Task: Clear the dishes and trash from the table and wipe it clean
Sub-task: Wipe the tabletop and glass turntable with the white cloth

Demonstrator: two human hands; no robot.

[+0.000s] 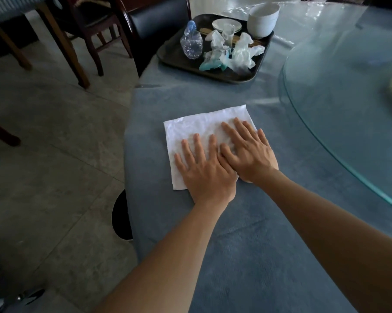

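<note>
A white cloth [197, 125] lies flat on the blue table [247, 245] near its left edge. My left hand [206, 170] and my right hand [250, 154] press on it side by side, fingers straight and spread. Farther back stands a dark tray [174, 56]. It carries a crushed plastic bottle [191, 41], crumpled tissues and wrappers [240, 53], a small plate [226, 24], a clear cup [228, 32] and a white bowl [262, 19].
A glass turntable [339, 102] covers the table's right side. Clear plastic sheeting [303, 23] lies at the far end. Dark wooden chairs [100, 23] stand on the grey tiled floor [55, 132] to the left, one padded chair [158, 21] right behind the tray.
</note>
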